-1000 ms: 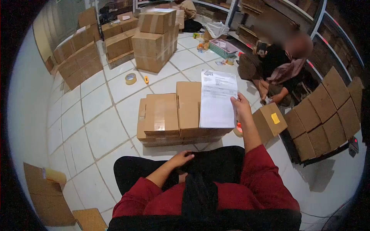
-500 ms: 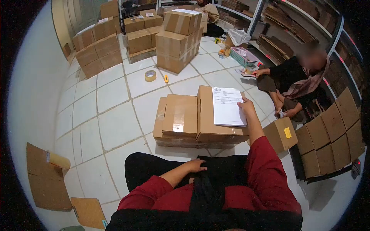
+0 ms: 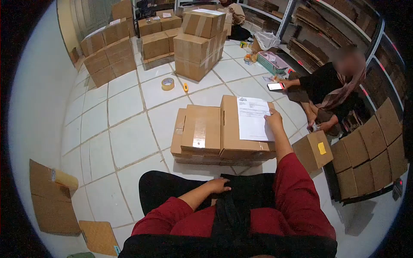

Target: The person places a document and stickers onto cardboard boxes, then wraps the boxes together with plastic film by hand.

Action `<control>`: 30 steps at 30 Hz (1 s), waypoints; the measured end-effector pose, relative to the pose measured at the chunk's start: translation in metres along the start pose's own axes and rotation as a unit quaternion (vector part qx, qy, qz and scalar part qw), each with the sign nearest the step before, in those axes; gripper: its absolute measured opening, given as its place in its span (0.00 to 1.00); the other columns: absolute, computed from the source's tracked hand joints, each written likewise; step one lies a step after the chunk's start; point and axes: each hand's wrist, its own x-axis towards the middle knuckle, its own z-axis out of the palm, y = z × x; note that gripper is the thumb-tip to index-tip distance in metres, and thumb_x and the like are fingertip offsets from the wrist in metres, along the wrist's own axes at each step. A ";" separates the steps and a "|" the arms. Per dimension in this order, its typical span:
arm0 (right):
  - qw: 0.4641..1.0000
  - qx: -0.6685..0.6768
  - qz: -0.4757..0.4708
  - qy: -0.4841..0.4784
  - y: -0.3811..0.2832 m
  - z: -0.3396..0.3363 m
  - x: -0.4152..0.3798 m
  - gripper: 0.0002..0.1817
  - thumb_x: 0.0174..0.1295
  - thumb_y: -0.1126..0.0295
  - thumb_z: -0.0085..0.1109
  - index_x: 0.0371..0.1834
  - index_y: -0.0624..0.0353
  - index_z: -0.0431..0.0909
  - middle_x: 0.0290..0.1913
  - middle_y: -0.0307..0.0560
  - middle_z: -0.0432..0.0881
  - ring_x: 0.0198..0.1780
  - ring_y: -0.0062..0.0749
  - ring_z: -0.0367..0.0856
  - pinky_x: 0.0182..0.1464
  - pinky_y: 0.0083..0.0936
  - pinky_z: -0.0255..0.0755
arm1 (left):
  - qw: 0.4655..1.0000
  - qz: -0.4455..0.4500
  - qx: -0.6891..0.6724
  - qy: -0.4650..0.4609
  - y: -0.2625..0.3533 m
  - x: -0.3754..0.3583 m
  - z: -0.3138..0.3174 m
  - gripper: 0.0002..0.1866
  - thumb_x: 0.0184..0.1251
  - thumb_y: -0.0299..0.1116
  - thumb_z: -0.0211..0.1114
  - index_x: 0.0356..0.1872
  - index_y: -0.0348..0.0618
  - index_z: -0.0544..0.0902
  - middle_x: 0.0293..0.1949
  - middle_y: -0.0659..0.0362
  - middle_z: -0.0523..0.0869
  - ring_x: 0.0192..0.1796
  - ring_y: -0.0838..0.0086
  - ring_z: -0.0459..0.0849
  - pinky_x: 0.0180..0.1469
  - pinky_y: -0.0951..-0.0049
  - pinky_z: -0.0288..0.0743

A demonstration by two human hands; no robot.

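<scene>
While the left hand [image 3: 218, 185] rests on black-clad legs [image 3: 172, 185], its fingers slightly apart, the right hand [image 3: 274, 119] grips papers [image 3: 254, 120].
Clamped at their right edge, these lie atop 1 box [image 3: 246, 147]; their logo [image 3: 242, 99] and print [image 3: 254, 110] are illegible. Beyond sits 1 tape roll [image 3: 167, 87].

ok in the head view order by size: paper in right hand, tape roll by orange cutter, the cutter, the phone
1. Paper
2. Tape roll and phone, too alike to rank
3. Cutter

Room L, boxes [image 3: 201, 124] ahead, R prob. tight
</scene>
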 end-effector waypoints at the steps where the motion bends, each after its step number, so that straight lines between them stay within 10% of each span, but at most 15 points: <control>1: 0.999 -0.029 -0.011 0.012 -0.002 0.000 -0.002 0.26 0.42 0.76 0.57 0.48 0.66 0.66 0.40 0.56 0.75 0.41 0.37 0.74 0.43 0.23 0.66 | 1.000 0.002 0.005 0.012 0.000 0.000 0.001 0.30 0.53 0.53 0.51 0.54 0.47 0.63 0.51 0.44 0.65 0.53 0.53 0.65 0.54 0.62 0.60; 30: 0.992 -0.112 -0.055 -0.010 -0.025 0.009 -0.012 0.23 0.42 0.73 0.58 0.45 0.68 0.69 0.42 0.59 0.74 0.43 0.41 0.74 0.44 0.25 0.67 | 1.000 -0.009 0.017 0.006 0.004 -0.002 0.002 0.30 0.52 0.53 0.51 0.54 0.47 0.63 0.52 0.46 0.65 0.52 0.54 0.66 0.51 0.62 0.62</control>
